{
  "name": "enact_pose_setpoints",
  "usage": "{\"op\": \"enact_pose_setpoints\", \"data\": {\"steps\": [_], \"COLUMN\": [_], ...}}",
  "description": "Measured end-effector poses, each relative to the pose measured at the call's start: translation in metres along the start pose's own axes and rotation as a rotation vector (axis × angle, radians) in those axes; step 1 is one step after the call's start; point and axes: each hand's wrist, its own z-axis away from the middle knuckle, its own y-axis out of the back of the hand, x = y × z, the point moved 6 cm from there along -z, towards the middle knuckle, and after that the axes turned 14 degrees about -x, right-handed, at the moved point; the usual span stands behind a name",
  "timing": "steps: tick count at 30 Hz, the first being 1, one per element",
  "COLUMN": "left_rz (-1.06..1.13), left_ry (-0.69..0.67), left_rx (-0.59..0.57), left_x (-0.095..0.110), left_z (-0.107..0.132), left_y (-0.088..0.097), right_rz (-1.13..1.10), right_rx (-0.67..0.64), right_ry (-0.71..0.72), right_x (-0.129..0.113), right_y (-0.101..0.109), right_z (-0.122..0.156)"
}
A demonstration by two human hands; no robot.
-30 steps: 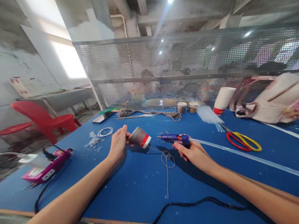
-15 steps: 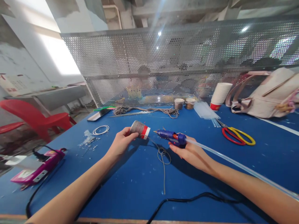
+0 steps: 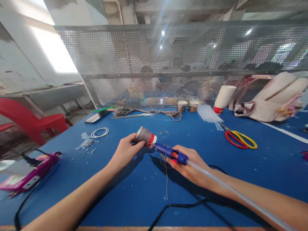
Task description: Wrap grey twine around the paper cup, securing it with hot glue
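My left hand (image 3: pixel 128 149) grips a paper cup (image 3: pixel 144 136) tipped on its side, mostly wound with grey cord and showing a red and white band at its right end. In my right hand (image 3: pixel 192 165) is a blue hot glue gun (image 3: pixel 169 152), a long clear glue stick (image 3: pixel 216 181) trailing from its back. The gun's nozzle is at the cup's red band; whether it touches cannot be made out. Loose grey cord (image 3: pixel 166 183) runs down the blue table below the cup, partly hidden by the gun and my right hand.
Scissors (image 3: pixel 240 139), stacked paper cups (image 3: pixel 224 98), clear glue sticks in a bag (image 3: pixel 209 114) and a pale backpack (image 3: pixel 276 96) lie right. Behind are a cord bundle (image 3: pixel 149 112) and two small cups (image 3: pixel 182 106). Left are a white ring (image 3: pixel 99 132), a phone (image 3: pixel 96 117) and a purple power strip (image 3: pixel 31 175).
My right hand has brought the glue gun left and down, its nozzle now at the cup's red band. The cup has turned slightly in my left hand. The view has shifted a little.
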Motion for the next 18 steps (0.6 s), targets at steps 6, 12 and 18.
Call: {"op": "enact_pose_setpoints", "data": {"steps": [6, 12, 18], "left_rz": [-0.036, -0.032, 0.021], "left_ry": [0.003, -0.036, -0.016], "left_rx": [-0.045, -0.018, -0.002], "left_x": [0.004, 0.006, 0.007], "left_z": [0.002, 0.002, 0.002], "left_y": [-0.006, -0.006, -0.007], "right_rz": [0.022, -0.017, -0.132], "right_rx": [0.024, 0.003, 0.176], "right_ry": [0.011, -0.026, -0.081], "right_x": [0.004, 0.008, 0.022], "right_y": [-0.003, -0.002, 0.002], "right_z": [0.0, 0.0, -0.002]}}
